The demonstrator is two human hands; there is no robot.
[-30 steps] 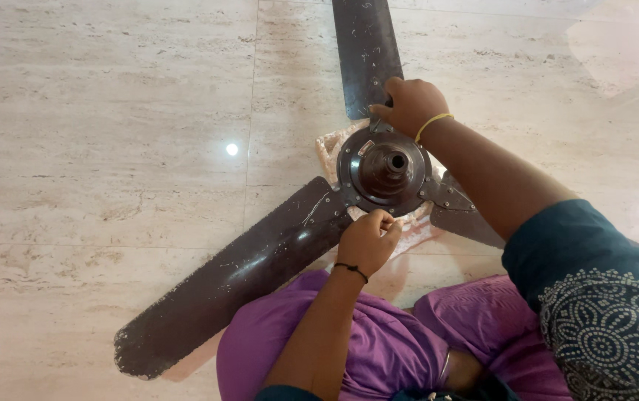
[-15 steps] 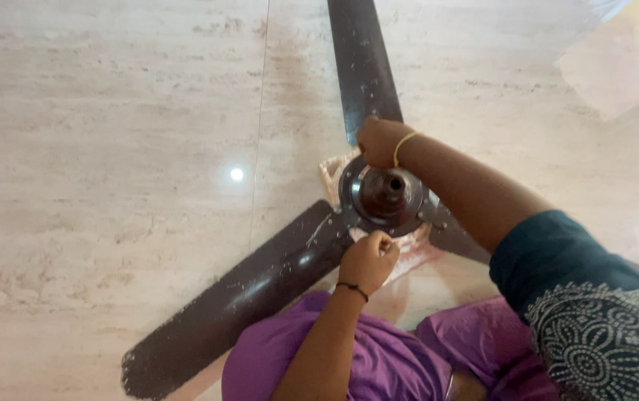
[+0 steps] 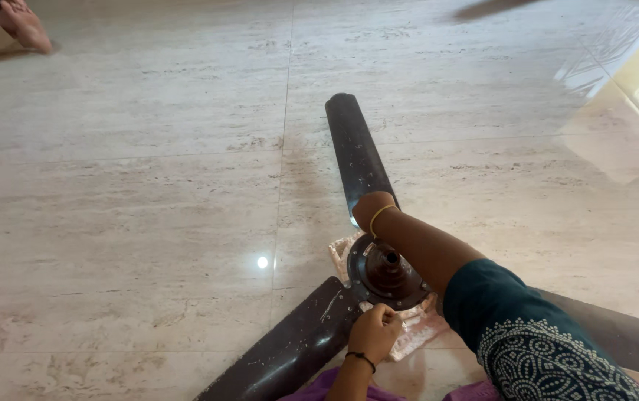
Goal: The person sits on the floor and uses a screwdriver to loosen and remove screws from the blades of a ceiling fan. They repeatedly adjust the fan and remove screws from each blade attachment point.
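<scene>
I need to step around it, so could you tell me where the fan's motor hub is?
In the head view, the motor hub sits low and right of centre on the floor, between the left hand and right hand.

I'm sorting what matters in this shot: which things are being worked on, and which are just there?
Worked on:
- fan hub, touched by the right hand
- left hand, pinched at the hub's near edge
- fan blades
- pink cloth under the hub

Just there:
- marble floor
- another person's foot, far corner
</scene>
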